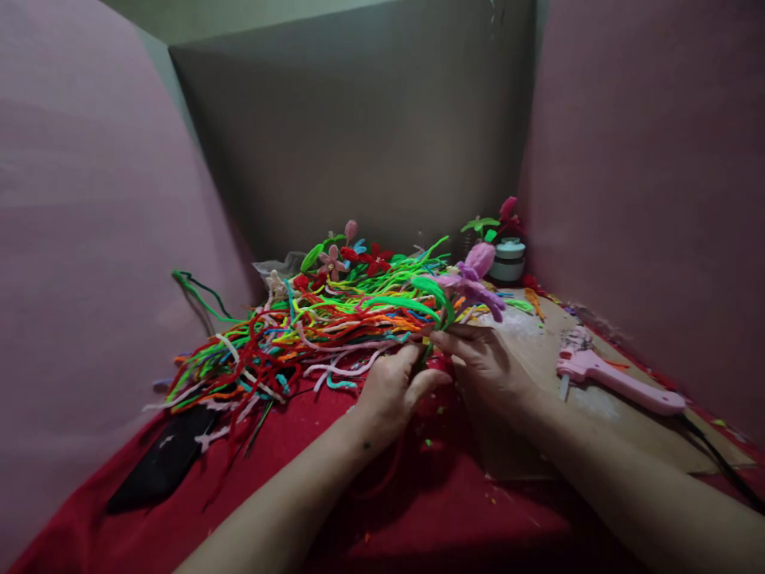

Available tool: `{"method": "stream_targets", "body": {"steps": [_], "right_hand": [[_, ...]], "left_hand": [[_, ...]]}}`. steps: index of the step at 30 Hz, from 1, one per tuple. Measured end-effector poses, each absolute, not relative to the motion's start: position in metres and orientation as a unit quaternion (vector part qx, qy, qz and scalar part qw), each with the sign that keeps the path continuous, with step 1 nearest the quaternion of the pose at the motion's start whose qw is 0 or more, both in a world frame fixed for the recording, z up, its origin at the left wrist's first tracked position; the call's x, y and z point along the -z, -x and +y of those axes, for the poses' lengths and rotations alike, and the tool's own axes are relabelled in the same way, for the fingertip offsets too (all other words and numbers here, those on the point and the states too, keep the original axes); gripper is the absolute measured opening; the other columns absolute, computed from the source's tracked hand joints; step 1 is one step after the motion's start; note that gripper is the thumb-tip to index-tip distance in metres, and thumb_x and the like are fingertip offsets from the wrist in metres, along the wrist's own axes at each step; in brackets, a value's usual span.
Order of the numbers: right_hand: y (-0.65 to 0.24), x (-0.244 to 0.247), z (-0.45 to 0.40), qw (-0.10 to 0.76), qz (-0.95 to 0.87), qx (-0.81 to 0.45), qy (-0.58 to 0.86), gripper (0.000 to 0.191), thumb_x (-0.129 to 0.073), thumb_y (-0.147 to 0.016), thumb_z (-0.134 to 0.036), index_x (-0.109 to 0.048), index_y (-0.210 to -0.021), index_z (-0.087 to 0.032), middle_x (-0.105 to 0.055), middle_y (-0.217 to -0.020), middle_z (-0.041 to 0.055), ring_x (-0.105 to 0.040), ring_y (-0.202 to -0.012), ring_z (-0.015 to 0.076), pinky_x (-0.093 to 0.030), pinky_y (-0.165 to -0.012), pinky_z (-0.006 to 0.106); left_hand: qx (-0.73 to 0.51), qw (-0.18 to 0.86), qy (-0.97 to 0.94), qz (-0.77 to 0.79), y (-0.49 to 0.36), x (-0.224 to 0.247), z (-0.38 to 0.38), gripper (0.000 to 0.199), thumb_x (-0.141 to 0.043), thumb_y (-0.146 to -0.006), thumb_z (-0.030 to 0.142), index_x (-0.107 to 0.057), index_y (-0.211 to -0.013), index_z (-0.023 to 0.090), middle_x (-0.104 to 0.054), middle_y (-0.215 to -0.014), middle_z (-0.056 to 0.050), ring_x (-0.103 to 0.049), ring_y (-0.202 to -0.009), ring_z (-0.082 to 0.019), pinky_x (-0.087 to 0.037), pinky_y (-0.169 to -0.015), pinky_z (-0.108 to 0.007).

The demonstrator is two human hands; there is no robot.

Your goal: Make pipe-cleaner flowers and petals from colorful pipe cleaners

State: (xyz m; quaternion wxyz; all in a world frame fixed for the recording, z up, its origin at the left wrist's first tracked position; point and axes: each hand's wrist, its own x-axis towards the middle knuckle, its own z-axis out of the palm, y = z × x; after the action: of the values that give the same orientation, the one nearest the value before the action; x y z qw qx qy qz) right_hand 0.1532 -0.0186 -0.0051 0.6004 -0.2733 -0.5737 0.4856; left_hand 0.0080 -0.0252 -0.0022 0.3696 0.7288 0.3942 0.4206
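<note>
A pipe-cleaner flower (476, 275) with pink-purple petals and looped green leaves (441, 296) is held upright over the front of the table. My left hand (398, 379) grips its green stem low down, thumb and fingers closed round it. Just above and to the right, my right hand (478, 356) pinches the stem near the base of the leaves. Where the fingers meet, part of the stem is hidden. Behind my hands spreads a large heap of loose pipe cleaners (335, 319) in many colours.
A pink glue gun (621, 383) with a black cord lies on a cardboard sheet (519, 446) at right. At left a black flat object (164, 458) rests on the red cloth (466, 518). Finished flowers (375, 259) and a pale jar (509, 259) stand behind. Pink panels (645, 159) flank both sides.
</note>
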Motion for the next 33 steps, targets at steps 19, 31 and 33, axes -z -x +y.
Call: {"method": "stream_targets", "body": {"steps": [19, 31, 33], "right_hand": [[-0.160, 0.011, -0.018, 0.544, -0.572, -0.502, 0.353, 0.031, -0.056, -0.077, -0.045, -0.066, -0.068, -0.017, -0.055, -0.053, 0.0006, -0.049, -0.055, 0.0139, -0.039, -0.054, 0.027], [-0.160, 0.002, -0.018, 0.548, -0.598, -0.477, 0.337, 0.018, -0.061, -0.073, -0.034, -0.070, -0.070, -0.018, -0.062, -0.068, 0.0023, -0.051, -0.067, 0.0158, -0.042, -0.067, 0.030], [-0.155, 0.004, -0.020, 0.543, -0.548, -0.567, 0.288, 0.019, -0.062, -0.073, -0.035, -0.068, -0.070, -0.017, -0.059, -0.064, 0.0009, -0.048, -0.059, 0.0126, -0.040, -0.060, 0.027]], "left_hand": [[-0.436, 0.514, -0.605, 0.423, -0.016, 0.001, -0.027, 0.021, -0.052, -0.079, 0.032, -0.049, -0.067, 0.015, -0.053, -0.049, 0.004, -0.047, -0.031, -0.006, -0.030, -0.033, -0.015], [-0.318, 0.846, -0.389, 0.176, -0.004, 0.009, -0.018, 0.014, -0.052, -0.084, 0.023, -0.055, -0.076, 0.012, -0.033, -0.044, 0.010, -0.013, -0.025, 0.000, -0.030, -0.028, -0.014], [-0.296, 0.864, -0.379, 0.148, -0.003, 0.011, -0.017, 0.011, -0.051, -0.083, 0.019, -0.056, -0.077, 0.012, -0.031, -0.044, 0.011, -0.011, -0.025, 0.000, -0.028, -0.027, -0.014]]}}
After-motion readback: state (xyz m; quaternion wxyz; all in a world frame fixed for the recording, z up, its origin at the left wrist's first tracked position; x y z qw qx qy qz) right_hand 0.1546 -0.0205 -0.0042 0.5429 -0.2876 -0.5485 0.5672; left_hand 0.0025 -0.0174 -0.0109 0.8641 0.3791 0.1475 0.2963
